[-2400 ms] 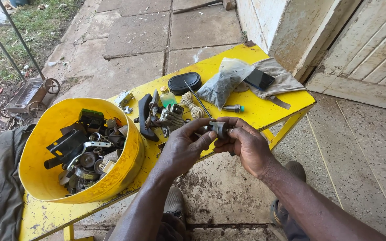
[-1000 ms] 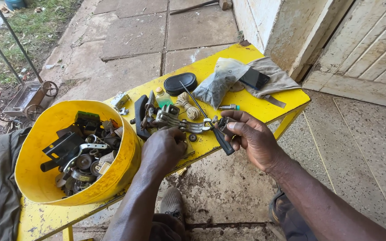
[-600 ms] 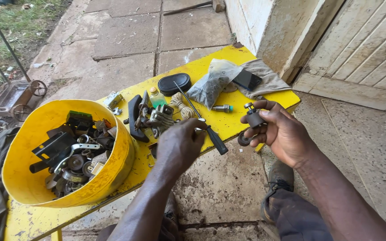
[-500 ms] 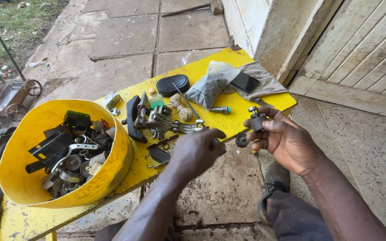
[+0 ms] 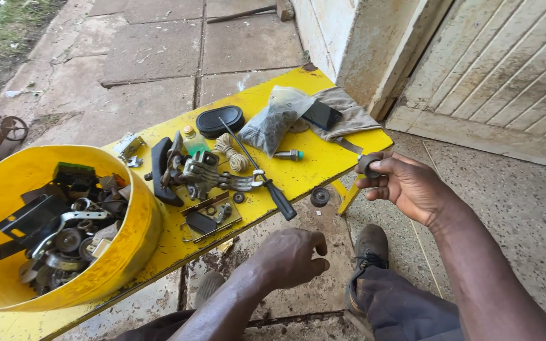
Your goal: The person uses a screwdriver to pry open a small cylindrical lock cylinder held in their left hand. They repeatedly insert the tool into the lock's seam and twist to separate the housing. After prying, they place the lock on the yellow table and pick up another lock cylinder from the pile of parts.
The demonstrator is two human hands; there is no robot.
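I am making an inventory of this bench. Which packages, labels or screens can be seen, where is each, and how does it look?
Clear plastic bag: far side of the yellow bench, lumpy, holding small dark parts.
Small dark flat device: on the grey cloth, rectangular, black, glossy face, possibly a screen.
No readable labels or signs in view.

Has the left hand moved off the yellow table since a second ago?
Yes. The left hand has pulled back off the yellow table, toward the person.
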